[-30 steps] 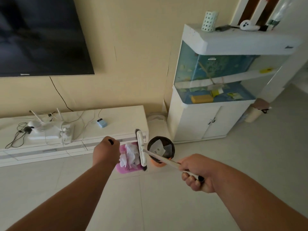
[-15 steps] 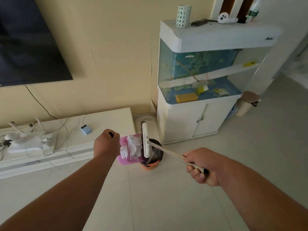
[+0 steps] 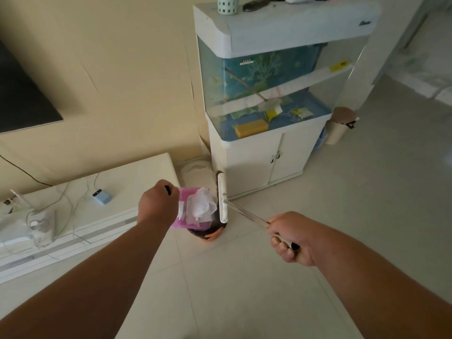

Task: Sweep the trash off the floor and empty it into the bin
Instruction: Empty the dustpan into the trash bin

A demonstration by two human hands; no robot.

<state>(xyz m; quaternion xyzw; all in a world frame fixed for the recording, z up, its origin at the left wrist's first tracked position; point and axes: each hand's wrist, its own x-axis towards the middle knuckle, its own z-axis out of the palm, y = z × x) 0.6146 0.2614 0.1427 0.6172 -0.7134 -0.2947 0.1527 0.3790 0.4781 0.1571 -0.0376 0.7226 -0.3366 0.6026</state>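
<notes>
Single head-worn wide-angle view, looking forward and steeply down over both outstretched forearms, facing the wall corner, floor filling the lower frame, fish tank standing near, ahead to the right

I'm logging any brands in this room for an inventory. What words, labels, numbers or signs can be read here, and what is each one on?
Nothing can be read.
White sticker on the glass fish tank: dark print, too small.
Dark emblem on the tank's white hood: blurred.
Yellow tag on the tank's glass: no legible text.
Pink plastic dustpan, white broom, orange-rimmed bin: no markings visible.
</notes>
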